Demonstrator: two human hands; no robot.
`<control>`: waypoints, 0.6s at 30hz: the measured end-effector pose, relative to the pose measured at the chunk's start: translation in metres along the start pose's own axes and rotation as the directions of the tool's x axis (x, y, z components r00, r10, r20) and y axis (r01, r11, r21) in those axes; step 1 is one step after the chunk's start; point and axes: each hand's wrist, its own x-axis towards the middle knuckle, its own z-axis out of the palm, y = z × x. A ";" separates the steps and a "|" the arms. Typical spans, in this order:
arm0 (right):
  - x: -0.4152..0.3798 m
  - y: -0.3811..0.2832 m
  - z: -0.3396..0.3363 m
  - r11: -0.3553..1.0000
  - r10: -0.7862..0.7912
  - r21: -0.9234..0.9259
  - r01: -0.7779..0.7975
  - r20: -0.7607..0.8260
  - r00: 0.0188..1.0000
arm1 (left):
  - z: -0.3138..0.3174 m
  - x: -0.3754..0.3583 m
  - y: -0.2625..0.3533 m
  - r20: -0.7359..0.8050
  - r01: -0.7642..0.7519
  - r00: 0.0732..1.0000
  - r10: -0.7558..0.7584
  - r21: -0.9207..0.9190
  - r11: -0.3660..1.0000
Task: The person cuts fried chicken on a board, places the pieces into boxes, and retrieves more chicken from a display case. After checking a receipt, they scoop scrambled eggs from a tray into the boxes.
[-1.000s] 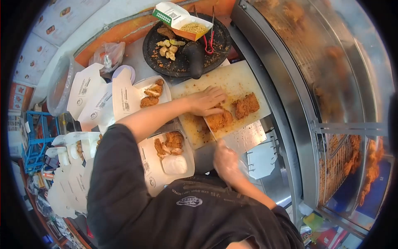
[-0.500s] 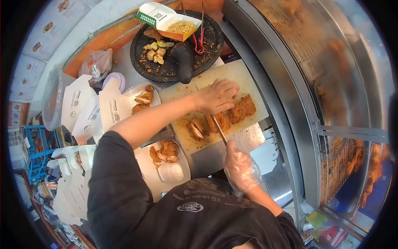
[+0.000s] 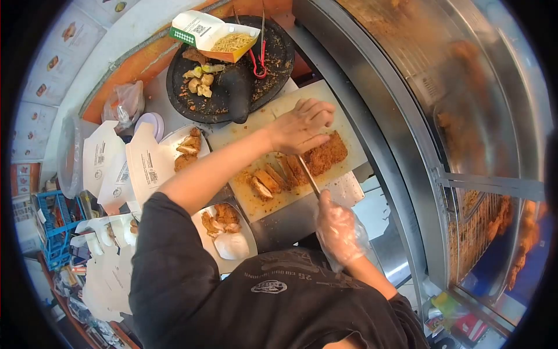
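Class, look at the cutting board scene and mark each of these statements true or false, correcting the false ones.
1. The right hand, in a clear plastic glove, holds a knife. True.
2. The left hand is also gloved. False: it is bare and presses on the breaded cutlet.
3. Cut slices lie on the cutting board. True.
4. The round dark stone tray is empty. False: it carries food pieces, a pestle and an open noodle box.
5. The white tray nearest the person holds only rice. False: fried pieces lie beside the rice.
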 end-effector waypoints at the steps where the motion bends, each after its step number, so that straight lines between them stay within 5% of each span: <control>1: 0.008 0.008 0.011 1.000 0.002 0.002 -0.002 -0.006 1.000 | 0.018 -0.010 -0.016 -0.001 0.025 1.000 -0.025 0.000 1.000; 4: 0.029 0.019 0.025 0.985 -0.175 -0.002 0.175 -0.085 0.981 | 0.016 -0.001 -0.033 -0.016 0.055 0.998 -0.054 0.039 0.998; 7: 0.022 0.017 -0.022 0.998 0.058 -0.022 -0.055 0.155 0.986 | -0.005 0.037 -0.002 -0.088 0.022 0.996 -0.019 0.031 0.999; 9: 0.022 0.037 -0.014 0.999 0.018 0.047 -0.021 0.070 0.997 | 0.007 0.042 -0.002 -0.145 -0.030 0.989 0.028 -0.010 1.000; 10: 0.028 0.043 0.000 0.998 0.024 0.049 -0.027 0.067 0.997 | 0.033 0.025 -0.018 -0.069 0.062 0.996 -0.063 -0.016 0.998; 12: 0.042 0.057 0.035 0.971 -0.236 -0.068 0.227 -0.203 0.950 | 0.045 0.025 -0.029 0.011 0.146 0.989 -0.146 -0.016 0.989; 13: 0.045 0.065 0.025 0.949 -0.114 0.289 0.125 -0.052 0.992 | 0.037 0.037 -0.027 0.005 0.135 0.991 -0.135 -0.013 0.991; 18: 0.026 0.054 -0.089 0.998 -0.049 0.046 0.049 0.011 0.999 | -0.008 0.100 0.006 -0.136 -0.063 0.988 0.070 0.057 0.996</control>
